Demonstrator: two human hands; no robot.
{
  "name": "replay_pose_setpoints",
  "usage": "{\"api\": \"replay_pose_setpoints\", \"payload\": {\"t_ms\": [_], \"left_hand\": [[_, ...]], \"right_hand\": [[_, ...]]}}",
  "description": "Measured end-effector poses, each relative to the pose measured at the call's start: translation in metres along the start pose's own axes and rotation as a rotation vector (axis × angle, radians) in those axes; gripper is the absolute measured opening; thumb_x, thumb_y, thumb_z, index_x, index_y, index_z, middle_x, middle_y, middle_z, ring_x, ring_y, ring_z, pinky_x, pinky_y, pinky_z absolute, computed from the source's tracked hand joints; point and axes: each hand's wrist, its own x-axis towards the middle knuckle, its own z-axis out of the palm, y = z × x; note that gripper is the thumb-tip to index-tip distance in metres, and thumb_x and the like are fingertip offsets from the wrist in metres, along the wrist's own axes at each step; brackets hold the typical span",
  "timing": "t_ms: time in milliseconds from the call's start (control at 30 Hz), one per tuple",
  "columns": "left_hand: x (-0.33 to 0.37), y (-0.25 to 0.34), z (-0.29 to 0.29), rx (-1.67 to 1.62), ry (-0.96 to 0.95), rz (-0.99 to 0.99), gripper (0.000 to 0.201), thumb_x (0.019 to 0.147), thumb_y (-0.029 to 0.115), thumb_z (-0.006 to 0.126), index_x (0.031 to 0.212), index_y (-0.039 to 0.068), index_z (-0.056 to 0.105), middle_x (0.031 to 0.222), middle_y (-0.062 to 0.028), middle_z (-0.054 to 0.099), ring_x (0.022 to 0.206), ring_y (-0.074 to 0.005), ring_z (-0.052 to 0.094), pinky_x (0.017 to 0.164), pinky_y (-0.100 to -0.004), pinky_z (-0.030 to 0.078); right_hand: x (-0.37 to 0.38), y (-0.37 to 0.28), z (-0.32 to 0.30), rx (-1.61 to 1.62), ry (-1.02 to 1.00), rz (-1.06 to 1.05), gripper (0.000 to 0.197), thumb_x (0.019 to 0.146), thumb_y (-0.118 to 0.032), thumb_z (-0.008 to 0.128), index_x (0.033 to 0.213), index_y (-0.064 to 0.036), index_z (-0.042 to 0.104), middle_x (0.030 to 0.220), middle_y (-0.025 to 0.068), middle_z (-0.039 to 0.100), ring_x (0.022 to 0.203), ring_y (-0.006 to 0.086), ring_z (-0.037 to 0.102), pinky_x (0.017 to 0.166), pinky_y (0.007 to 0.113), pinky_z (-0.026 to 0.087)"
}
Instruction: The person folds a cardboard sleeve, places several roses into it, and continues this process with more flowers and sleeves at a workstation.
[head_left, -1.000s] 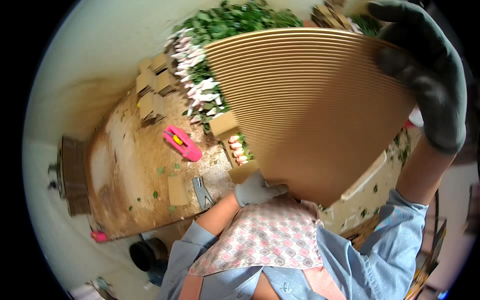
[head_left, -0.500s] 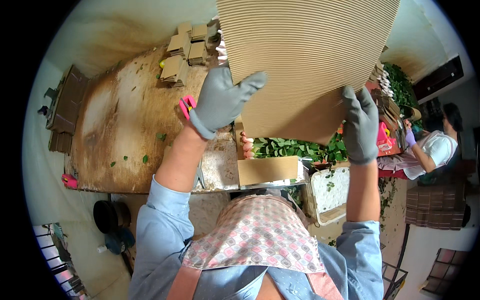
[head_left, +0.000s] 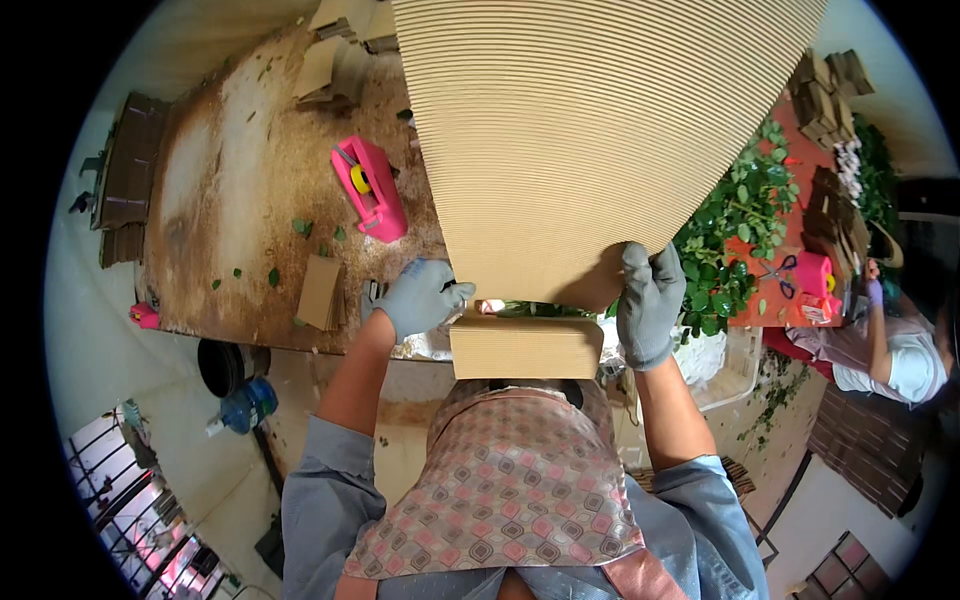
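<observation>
A large sheet of tan corrugated cardboard (head_left: 610, 140) slants up and away in front of me, its narrower end toward my body. My left hand (head_left: 420, 298), in a grey glove, has its fingers curled closed at the sheet's near left corner. At the near right edge my right hand (head_left: 652, 305), gloved the same, pinches the cardboard between thumb and fingers. Just below the sheet, a folded-up cardboard flap (head_left: 525, 350) stands at the table's front edge. Between flap and sheet shows a strip of green leaves (head_left: 545, 310) with a pale pink bloom; the rest is hidden underneath.
Left on the worn wooden table (head_left: 230, 200) are a pink tape dispenser (head_left: 385, 205), a small cardboard piece (head_left: 320, 292) and cardboard stacks (head_left: 335, 75). Right are leafy stems (head_left: 740, 220), scissors (head_left: 780, 275) on a red surface, a white crate (head_left: 735, 370) and a purple-gloved person (head_left: 875, 292).
Both hands have come down and nearer to me, bringing the cardboard sheet lower over the leaves. My left fingers, spread earlier, have closed at its corner. The view has shifted too.
</observation>
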Motion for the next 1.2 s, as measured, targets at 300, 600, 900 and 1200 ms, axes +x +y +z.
{"api": "replay_pose_setpoints", "payload": {"t_ms": [300, 600, 900, 1200], "left_hand": [[0.012, -0.014, 0.026, 0.023, -0.116, -0.078, 0.030, 0.090, 0.031, 0.063, 0.102, 0.006, 0.075, 0.086, -0.0213, 0.070, 0.076, -0.0370, 0.066, 0.072, -0.0448, 0.051], [0.027, -0.045, 0.054, -0.077, -0.083, -0.228, 0.034, 0.086, 0.035, 0.069, 0.107, 0.009, 0.077, 0.090, -0.0202, 0.072, 0.082, -0.0369, 0.069, 0.079, -0.0449, 0.054], [0.027, -0.061, 0.071, -0.003, -0.037, -0.263, 0.037, 0.085, 0.041, 0.069, 0.093, 0.005, 0.076, 0.094, -0.0200, 0.073, 0.088, -0.0368, 0.070, 0.083, -0.0446, 0.054], [0.028, -0.075, 0.096, -0.100, 0.061, -0.283, 0.038, 0.082, 0.042, 0.067, 0.096, 0.007, 0.075, 0.101, -0.0204, 0.073, 0.096, -0.0375, 0.069, 0.088, -0.0466, 0.053]], "right_hand": [[0.008, 0.039, -0.012, -0.084, -0.109, 0.076, 0.020, 0.097, -0.005, 0.059, 0.114, 0.0047, 0.065, 0.100, 0.0020, 0.063, 0.090, 0.0084, 0.056, 0.082, 0.024, 0.045], [0.002, 0.067, -0.029, -0.189, -0.153, 0.137, 0.023, 0.099, -0.012, 0.062, 0.115, 0.0028, 0.066, 0.103, 0.0050, 0.067, 0.095, 0.0118, 0.059, 0.086, 0.025, 0.046], [0.021, 0.105, -0.092, -0.893, -0.431, -0.152, 0.019, 0.096, -0.013, 0.064, 0.106, 0.0015, 0.072, 0.093, 0.0155, 0.075, 0.085, 0.0210, 0.069, 0.080, 0.036, 0.053], [0.055, 0.107, -0.026, -1.205, -0.348, -0.153, 0.028, 0.098, -0.030, 0.059, 0.101, -0.0042, 0.072, 0.095, 0.0248, 0.070, 0.087, 0.0449, 0.066, 0.074, 0.048, 0.052]]}}
